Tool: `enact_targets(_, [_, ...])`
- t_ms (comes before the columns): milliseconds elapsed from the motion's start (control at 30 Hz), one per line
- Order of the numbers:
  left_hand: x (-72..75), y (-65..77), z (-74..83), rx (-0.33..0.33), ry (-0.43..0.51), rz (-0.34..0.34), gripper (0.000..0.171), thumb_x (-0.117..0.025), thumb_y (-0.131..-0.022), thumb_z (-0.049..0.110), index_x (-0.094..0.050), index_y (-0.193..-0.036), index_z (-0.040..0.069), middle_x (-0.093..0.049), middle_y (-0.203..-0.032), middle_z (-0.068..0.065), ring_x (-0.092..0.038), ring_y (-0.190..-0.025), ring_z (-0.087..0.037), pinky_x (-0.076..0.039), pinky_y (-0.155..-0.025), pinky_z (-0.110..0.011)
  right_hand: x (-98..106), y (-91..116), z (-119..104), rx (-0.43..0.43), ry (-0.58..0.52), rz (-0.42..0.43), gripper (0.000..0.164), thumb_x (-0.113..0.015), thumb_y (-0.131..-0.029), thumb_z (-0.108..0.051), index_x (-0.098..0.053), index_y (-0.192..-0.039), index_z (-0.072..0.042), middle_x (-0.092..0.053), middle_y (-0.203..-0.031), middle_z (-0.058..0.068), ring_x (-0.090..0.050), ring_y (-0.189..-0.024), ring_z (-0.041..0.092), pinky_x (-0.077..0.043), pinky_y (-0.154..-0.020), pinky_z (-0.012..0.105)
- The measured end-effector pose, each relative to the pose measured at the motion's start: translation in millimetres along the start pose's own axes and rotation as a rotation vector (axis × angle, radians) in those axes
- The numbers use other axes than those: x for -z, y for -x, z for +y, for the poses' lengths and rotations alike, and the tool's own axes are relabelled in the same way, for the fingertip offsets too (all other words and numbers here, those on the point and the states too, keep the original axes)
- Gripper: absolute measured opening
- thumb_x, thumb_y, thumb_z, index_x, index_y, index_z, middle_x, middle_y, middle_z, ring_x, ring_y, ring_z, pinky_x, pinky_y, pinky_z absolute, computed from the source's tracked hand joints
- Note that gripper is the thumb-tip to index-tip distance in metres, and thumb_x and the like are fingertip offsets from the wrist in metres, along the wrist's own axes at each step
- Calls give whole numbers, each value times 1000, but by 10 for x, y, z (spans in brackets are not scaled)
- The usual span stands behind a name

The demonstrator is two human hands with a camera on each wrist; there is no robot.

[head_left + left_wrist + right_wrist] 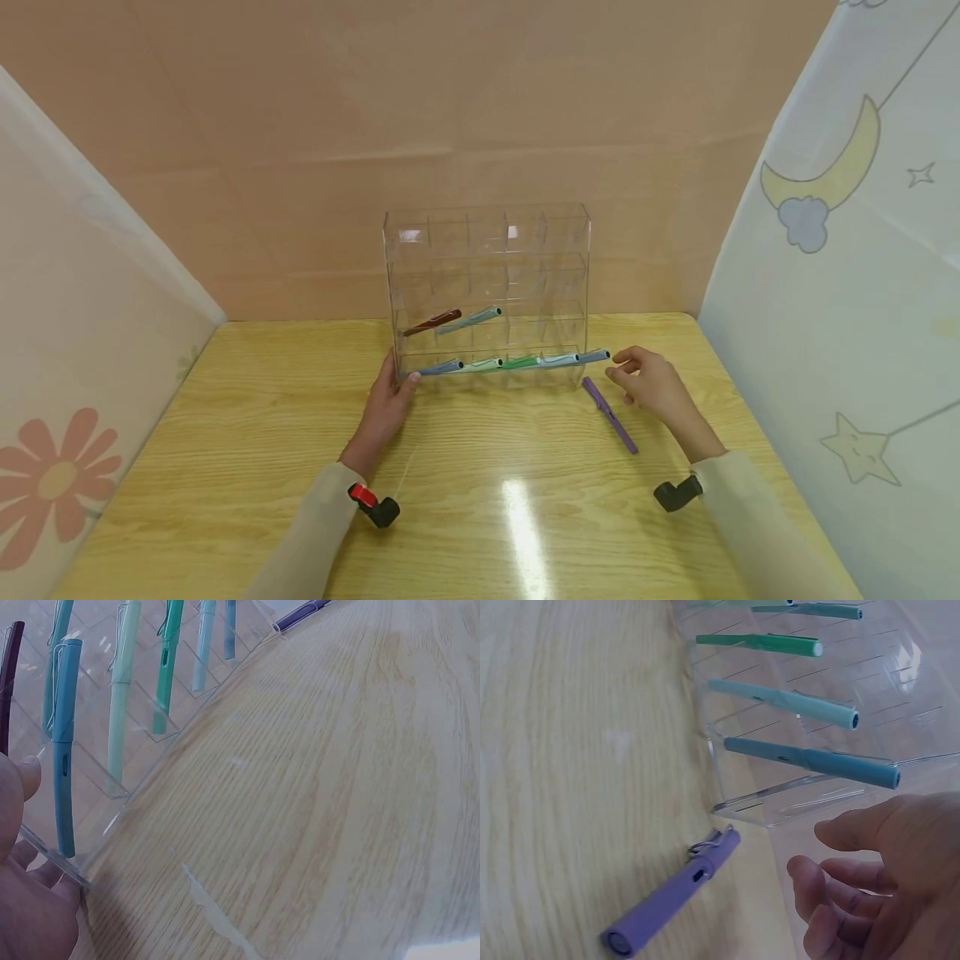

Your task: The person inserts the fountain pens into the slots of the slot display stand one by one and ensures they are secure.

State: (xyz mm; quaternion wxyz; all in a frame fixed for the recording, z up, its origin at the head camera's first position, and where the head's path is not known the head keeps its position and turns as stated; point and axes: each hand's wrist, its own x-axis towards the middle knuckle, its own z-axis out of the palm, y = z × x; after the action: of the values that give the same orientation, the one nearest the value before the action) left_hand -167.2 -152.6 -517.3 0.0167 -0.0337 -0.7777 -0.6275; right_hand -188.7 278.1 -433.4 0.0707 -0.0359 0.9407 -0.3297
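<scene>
A clear pen rack (489,287) with several tiers of compartments stands upright on the table. My left hand (386,404) grips its lower left edge, thumb in front and fingers round behind the side. Along the bottom tier lean a blue pen (64,742), a pale green pen (482,365), a green pen (521,362), a light blue pen (784,701) and a darker blue pen (814,760) at the right end. One tier up are a dark red pen (432,322) and a teal pen (470,320). Beside that right-end pen, my right hand (652,383) hovers with loosely bent fingers, holding nothing.
A capped purple pen (610,415) lies on the wooden table (480,533) just in front of the rack's right corner, left of my right hand. An orange-tan backdrop (300,167) hangs behind, and patterned white sheets (847,292) close off both sides.
</scene>
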Motion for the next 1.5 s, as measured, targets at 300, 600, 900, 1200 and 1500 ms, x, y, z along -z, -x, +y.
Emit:
enact_targets(300, [-9, 0, 4, 23, -7, 5, 76, -52, -114, 25, -5, -174, 14, -8, -181, -15, -7, -169, -40, -18, -134, -63, -186, -30, 120, -16, 58, -23, 42, -66, -105, -27, -64, -130, 7, -74, -107, 22, -68, -85, 24, -54, -70, 33])
enact_targets(600, [2, -1, 6, 21, -19, 5, 76, -50, -115, 25, -4, -174, 13, -7, -181, -16, -5, -169, -41, -16, -134, -64, -303, -88, 194, -33, 71, -56, 38, -67, -104, -27, -68, -122, 6, -78, -108, 21, -73, -89, 25, -58, -74, 35])
enact_targets(900, [0, -12, -6, 28, -18, 7, 76, -51, -114, 25, -4, -174, 13, -6, -181, -16, -5, -168, -41, -19, -133, -64, -352, -140, 185, -32, 78, -60, 39, -68, -104, -29, -70, -116, 7, -79, -95, 14, -69, -75, 18, -54, -65, 30])
enact_targets(1200, [-8, -5, -8, 29, -7, 7, 75, -50, -115, 25, -6, -174, 14, -9, -181, -18, -7, -168, -43, -18, -133, -65, -406, -154, 185, -57, 104, -59, 36, -73, -100, -32, -69, -107, 3, -72, -89, 10, -61, -70, 18, -49, -59, 29])
enact_targets(1500, [-10, -8, -13, 27, 3, 8, 74, -51, -115, 25, -7, -174, 18, -9, -181, -15, -7, -168, -41, -17, -133, -65, -370, -191, 178, -77, 157, -82, 32, -71, -100, -31, -70, -104, 2, -74, -95, 15, -66, -81, 25, -54, -68, 35])
